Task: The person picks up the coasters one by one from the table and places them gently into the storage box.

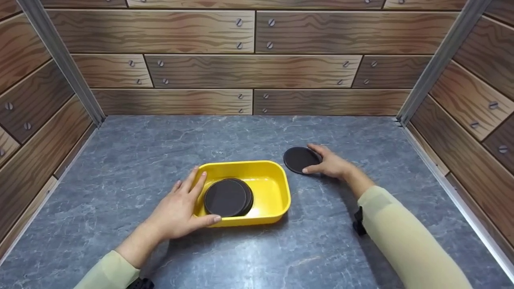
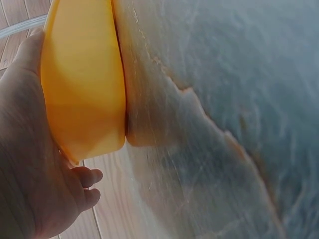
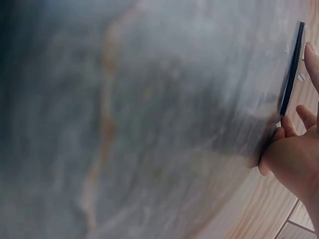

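A yellow plastic tray (image 1: 277,188) stands on the table, and a stack of round black coasters (image 1: 225,196) lies in its left part. My left hand (image 1: 178,208) holds the tray by its left end, thumb along the near rim and fingers over the left side. In the left wrist view that hand (image 2: 35,164) sits against the tray's yellow wall (image 2: 84,79). Right of the tray, my right hand (image 1: 331,163) holds a single black coaster (image 1: 299,158) by its right edge between thumb and fingers. The right wrist view shows this coaster (image 3: 292,69) edge-on, close over the table.
The grey marbled tabletop (image 1: 168,140) is bounded by wood-patterned walls (image 1: 200,72) at the back and both sides. Metal posts (image 1: 433,64) rise at the back corners, and a light metal strip (image 1: 470,212) runs along the right edge.
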Action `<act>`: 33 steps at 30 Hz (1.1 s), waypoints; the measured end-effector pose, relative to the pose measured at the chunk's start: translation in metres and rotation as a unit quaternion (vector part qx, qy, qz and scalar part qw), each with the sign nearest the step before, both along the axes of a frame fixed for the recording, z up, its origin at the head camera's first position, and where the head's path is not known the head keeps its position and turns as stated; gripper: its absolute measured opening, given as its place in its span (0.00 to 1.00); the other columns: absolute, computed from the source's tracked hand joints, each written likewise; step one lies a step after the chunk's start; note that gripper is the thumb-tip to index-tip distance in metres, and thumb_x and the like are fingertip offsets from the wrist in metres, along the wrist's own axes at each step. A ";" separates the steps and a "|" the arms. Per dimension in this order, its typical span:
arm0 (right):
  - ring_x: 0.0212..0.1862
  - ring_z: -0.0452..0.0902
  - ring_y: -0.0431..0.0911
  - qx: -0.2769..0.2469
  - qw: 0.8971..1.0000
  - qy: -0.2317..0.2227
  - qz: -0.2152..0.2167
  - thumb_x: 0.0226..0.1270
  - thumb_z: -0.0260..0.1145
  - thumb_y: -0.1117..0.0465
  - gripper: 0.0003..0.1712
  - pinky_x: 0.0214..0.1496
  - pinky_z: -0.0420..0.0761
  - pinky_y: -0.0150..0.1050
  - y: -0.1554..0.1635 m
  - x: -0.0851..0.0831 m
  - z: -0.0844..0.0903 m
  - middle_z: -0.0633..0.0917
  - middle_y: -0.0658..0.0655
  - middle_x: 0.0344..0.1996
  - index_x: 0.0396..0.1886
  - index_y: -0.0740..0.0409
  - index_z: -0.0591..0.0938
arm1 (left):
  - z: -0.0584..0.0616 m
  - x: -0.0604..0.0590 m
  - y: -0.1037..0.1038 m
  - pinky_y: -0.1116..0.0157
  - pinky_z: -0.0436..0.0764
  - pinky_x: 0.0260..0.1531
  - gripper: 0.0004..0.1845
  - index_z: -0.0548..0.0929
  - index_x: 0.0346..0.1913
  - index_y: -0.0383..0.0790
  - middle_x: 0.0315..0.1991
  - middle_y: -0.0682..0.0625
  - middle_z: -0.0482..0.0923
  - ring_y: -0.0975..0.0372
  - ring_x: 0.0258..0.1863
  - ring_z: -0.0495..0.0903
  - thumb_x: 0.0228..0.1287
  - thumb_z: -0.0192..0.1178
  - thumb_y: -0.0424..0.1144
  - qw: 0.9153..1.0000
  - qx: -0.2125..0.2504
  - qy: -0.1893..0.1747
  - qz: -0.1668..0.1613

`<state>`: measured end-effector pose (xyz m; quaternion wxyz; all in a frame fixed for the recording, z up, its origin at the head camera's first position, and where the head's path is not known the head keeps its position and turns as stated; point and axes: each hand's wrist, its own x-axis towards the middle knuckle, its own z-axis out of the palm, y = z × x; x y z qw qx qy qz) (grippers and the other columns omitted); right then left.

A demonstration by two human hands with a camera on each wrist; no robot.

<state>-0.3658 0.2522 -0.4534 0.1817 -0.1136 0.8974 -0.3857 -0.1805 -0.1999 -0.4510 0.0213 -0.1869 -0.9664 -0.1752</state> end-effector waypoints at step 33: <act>0.83 0.44 0.66 0.021 0.999 0.035 0.006 0.66 0.80 0.50 0.59 0.82 0.44 0.66 -0.003 0.001 -0.002 0.51 0.69 0.84 0.87 0.54 0.56 | 0.001 0.000 -0.001 0.40 0.53 0.79 0.68 0.50 0.87 0.39 0.87 0.39 0.37 0.36 0.75 0.66 0.58 0.53 0.85 1.000 -0.002 0.001 -0.003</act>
